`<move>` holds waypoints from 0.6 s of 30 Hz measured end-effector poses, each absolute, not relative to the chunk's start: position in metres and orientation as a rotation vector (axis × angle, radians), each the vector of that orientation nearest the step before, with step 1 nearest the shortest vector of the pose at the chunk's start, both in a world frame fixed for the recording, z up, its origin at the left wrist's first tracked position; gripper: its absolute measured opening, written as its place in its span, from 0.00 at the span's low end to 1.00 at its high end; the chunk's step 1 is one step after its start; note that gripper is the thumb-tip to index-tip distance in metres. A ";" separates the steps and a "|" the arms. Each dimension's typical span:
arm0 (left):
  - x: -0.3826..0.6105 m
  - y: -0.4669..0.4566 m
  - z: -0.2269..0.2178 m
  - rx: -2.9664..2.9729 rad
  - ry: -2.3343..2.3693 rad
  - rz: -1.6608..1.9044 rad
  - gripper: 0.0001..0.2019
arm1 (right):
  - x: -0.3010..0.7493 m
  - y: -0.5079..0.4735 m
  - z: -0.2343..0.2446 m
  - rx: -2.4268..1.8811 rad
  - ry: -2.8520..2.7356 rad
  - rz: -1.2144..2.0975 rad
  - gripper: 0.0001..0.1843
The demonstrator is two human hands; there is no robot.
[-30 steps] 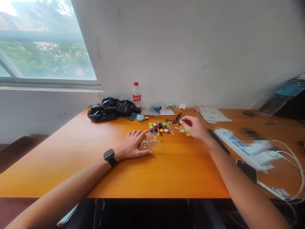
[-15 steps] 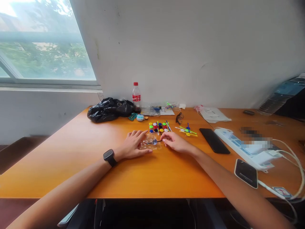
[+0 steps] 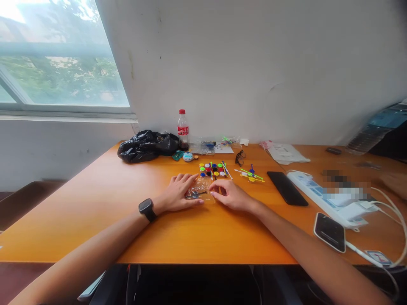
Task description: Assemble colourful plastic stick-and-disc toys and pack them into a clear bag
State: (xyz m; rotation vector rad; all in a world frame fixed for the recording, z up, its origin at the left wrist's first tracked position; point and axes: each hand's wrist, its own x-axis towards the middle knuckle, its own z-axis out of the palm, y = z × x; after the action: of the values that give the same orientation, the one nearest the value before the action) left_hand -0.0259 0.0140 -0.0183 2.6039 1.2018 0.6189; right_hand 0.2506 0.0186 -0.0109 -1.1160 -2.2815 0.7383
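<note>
My left hand (image 3: 179, 191) lies flat, fingers spread, over the left side of a small clear plastic bag (image 3: 203, 185) on the table. A small dark stick-like piece (image 3: 201, 194) shows at the bag, close to my left thumb. At the bag's right edge is my right hand (image 3: 230, 195), with loosely curled fingers and a small gap between thumb and forefinger; nothing shows between them. Just beyond the bag, several coloured round discs (image 3: 216, 173) stand in rows, with thin coloured sticks (image 3: 227, 169) beside them. Further right lie more sticks and discs (image 3: 251, 174) in a loose group.
A black plastic bag (image 3: 148, 146) and a cola bottle (image 3: 182, 129) stand at the back. To the right are a black phone (image 3: 287, 188), a white power strip (image 3: 321, 197) with cables, and another phone (image 3: 330, 232). Another person's blurred hand (image 3: 394, 184) appears at the far right.
My right hand has let go of the dark stick with its clear disc and sits slightly lower, fingers more curled. Another person's hand has come into view at the right.
</note>
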 end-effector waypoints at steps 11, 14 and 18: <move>-0.026 0.013 -0.017 2.621 1.209 0.608 0.46 | 0.252 0.012 -0.006 -0.965 -2.489 0.524 0.24; -0.026 0.012 -0.016 2.618 1.208 0.606 0.46 | 0.251 0.011 -0.003 -0.957 -2.492 0.474 0.15; -0.026 0.013 -0.017 2.619 1.207 0.609 0.46 | 0.251 0.010 0.000 -0.912 -2.484 0.445 0.12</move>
State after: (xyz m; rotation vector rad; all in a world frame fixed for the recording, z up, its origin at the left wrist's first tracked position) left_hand -0.0256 0.0130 -0.0172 2.6190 1.2065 0.6090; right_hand 0.2508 0.0101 -0.0004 -0.9125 -2.4835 0.4453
